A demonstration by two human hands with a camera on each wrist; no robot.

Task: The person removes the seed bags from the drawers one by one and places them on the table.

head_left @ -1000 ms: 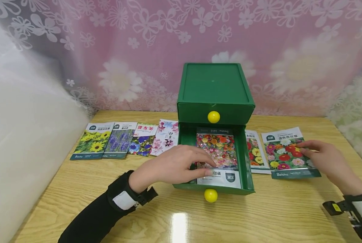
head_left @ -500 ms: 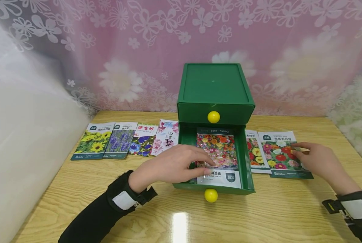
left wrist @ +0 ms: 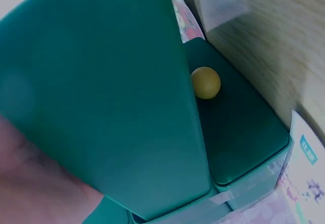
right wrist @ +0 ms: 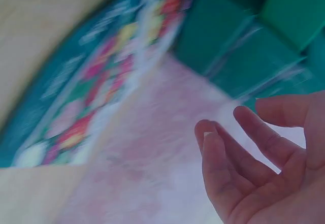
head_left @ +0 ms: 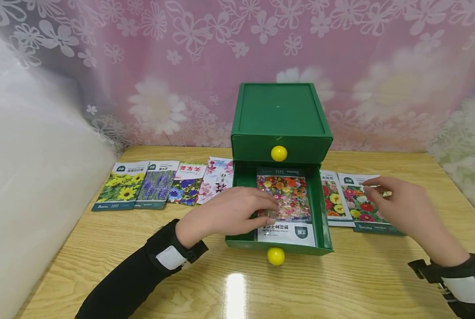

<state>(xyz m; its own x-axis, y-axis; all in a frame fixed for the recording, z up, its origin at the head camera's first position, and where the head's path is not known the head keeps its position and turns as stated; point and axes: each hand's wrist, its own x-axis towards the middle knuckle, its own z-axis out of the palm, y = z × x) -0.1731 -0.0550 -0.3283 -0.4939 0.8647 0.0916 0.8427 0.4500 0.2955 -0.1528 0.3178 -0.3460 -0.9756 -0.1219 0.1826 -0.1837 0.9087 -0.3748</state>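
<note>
A green two-drawer box (head_left: 279, 110) stands with its lower drawer (head_left: 325, 230) pulled out. A seed packet (head_left: 285, 195) with mixed wildflowers lies in that drawer, its label end toward the front. My left hand (head_left: 233, 210) reaches over the drawer's left wall, its loosely bent fingers and thumb apart, right over the packet. In the left wrist view the drawer wall (left wrist: 101, 92) hides the fingers of this hand (left wrist: 40, 178). My right hand (head_left: 406, 210) hovers over a zinnia seed packet (head_left: 366, 217) on the table; in the right wrist view its bent fingers (right wrist: 218, 158) hold nothing.
Another seed packet (head_left: 334, 199) lies between the box and the zinnia packet. Left of the box is a row of several packets, from sunflowers (head_left: 121, 186) to pink blossoms (head_left: 217, 179). Yellow knobs (head_left: 276, 256) jut from the drawers. A pink floral curtain (head_left: 181, 79) hangs behind the table.
The zinnia packet has moved left and come down flat beside its neighbour. My right hand has let go of it and shifted left. My left hand has barely moved over the drawer.
</note>
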